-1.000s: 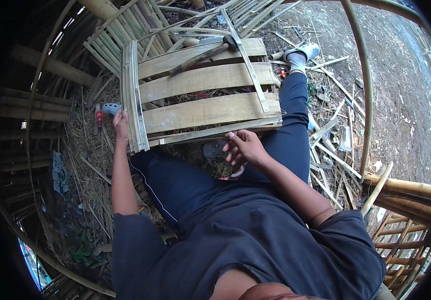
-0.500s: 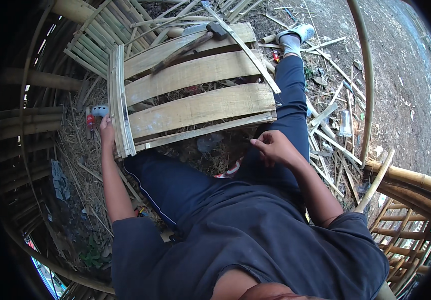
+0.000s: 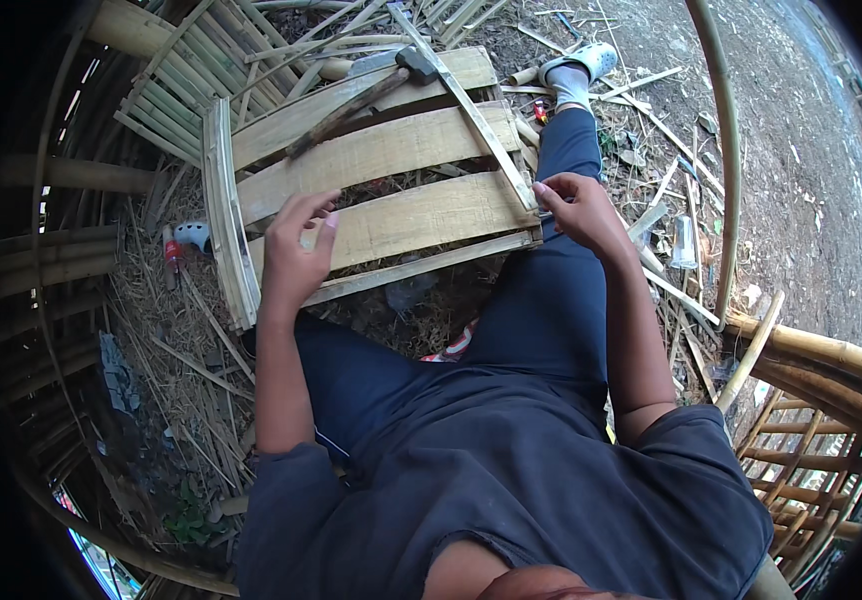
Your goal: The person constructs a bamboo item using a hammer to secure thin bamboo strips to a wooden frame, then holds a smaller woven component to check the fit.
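A slatted bamboo panel (image 3: 401, 225) lies in front of me, over and between my legs. Above its left part hovers my left hand (image 3: 294, 250), empty, with thumb and fingers apart. My right hand (image 3: 583, 218) is at the panel's right edge, its fingers curled and thumb near the index. Those fingertips are close to the lower end of a loose bamboo strip (image 3: 471, 110) lying slantwise on the slats. Whether they touch it, or pinch something small, I cannot make out. A hammer (image 3: 361, 105) with a dark head and wooden handle rests on the upper slats.
Another bamboo slat panel (image 3: 166, 105) stands at the upper left. Bamboo offcuts (image 3: 656, 210) and a clear plastic cup (image 3: 684, 243) litter the ground at right. A red object (image 3: 172, 253) lies by the left clog (image 3: 194, 236). A bamboo pole (image 3: 729, 150) rises at right.
My left hand has let go of the panel's left edge and moved right, over the slats. The right hand has risen to the strip's lower end. Panel and hammer appear slightly farther left.
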Motion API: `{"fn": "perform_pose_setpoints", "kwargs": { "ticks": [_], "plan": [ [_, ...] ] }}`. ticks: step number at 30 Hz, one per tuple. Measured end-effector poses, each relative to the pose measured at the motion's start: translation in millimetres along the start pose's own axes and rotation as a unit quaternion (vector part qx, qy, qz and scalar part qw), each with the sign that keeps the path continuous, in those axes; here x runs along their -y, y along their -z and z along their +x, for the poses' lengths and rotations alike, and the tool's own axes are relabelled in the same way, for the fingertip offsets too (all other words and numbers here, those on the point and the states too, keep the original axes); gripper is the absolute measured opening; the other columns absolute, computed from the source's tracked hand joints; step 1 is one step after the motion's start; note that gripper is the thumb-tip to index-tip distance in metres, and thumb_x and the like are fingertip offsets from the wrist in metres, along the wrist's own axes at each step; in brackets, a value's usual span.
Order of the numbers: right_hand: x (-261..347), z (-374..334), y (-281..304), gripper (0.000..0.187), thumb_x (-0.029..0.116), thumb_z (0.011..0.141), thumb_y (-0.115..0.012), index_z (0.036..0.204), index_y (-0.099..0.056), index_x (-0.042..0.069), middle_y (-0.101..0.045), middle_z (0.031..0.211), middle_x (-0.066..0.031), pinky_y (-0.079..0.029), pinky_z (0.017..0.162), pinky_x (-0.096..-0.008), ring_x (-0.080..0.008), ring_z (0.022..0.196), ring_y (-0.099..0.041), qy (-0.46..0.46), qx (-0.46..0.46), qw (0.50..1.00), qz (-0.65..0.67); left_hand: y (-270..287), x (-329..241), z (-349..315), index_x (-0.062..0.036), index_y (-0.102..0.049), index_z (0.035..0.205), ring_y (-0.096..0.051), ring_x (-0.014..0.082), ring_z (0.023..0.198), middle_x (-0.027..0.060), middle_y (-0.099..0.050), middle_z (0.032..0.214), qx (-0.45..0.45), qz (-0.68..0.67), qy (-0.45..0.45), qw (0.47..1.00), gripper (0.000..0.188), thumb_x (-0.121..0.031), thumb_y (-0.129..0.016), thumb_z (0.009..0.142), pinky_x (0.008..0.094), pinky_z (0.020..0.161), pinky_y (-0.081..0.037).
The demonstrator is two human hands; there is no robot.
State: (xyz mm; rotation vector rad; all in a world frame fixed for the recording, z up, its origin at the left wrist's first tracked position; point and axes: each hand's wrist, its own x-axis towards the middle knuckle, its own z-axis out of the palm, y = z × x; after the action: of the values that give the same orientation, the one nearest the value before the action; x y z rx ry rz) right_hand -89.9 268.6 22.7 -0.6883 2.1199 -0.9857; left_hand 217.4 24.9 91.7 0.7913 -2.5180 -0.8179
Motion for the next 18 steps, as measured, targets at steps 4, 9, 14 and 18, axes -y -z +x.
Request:
{"fn": "perform_pose_setpoints", "kwargs": {
  "ticks": [4, 9, 14, 18],
  "plan": [
    [-3, 10, -10, 0.035, 0.03, 0.094, -0.075, 0.106, -0.079, -0.003, -0.077, 0.094, -0.0184, -0.056, 0.082, -0.038, -0.025, 0.085, -0.074, 0.024, 0.029, 0.999, -0.039, -73, -60, -18, -0.0051, -0.072, 0.118, -0.068, 0.0307, 0.102, 0.0122, -0.07, 0.11, 0.106, -0.023, -0.109, 0.988, 0.041, -0.017, -0.084, 0.081, 0.0414, 0.089, -0.055],
    [-7, 9, -9, 0.026, 0.023, 0.096, -0.077, 0.101, -0.079, -0.003, -0.072, 0.08, -0.0028, -0.05, 0.061, -0.0267, -0.0072, 0.064, -0.058, 0.019, 0.044, 0.999, -0.017, -116, -59, -25, -0.0064, -0.071, 0.116, -0.067, 0.0302, 0.104, 0.0095, -0.069, 0.108, 0.109, 0.042, -0.157, 0.981, 0.038, -0.014, -0.082, 0.08, 0.0433, 0.09, -0.054],
    [-24, 19, -8, 0.021, 0.021, 0.097, -0.077, 0.096, -0.078, -0.001, -0.069, 0.075, 0.0016, -0.043, 0.056, -0.0229, -0.0038, 0.06, -0.051, -0.018, 0.088, 0.994, 0.067, -118, -51, -24, -0.0056, -0.071, 0.115, -0.068, 0.0307, 0.102, 0.0098, -0.07, 0.108, 0.109, 0.017, -0.169, 0.979, 0.033, -0.01, -0.079, 0.083, 0.0427, 0.085, -0.056],
    [-26, 23, -7, 0.022, 0.022, 0.096, -0.078, 0.095, -0.077, 0.0, -0.066, 0.072, 0.0023, -0.038, 0.052, -0.0215, -0.0029, 0.057, -0.048, -0.045, 0.116, 0.987, 0.102, -114, -55, -26, -0.0046, -0.069, 0.114, -0.07, 0.031, 0.098, 0.0096, -0.069, 0.108, 0.077, -0.01, -0.161, 0.984, 0.032, -0.007, -0.077, 0.083, 0.0415, 0.078, -0.059]
  ]
}}
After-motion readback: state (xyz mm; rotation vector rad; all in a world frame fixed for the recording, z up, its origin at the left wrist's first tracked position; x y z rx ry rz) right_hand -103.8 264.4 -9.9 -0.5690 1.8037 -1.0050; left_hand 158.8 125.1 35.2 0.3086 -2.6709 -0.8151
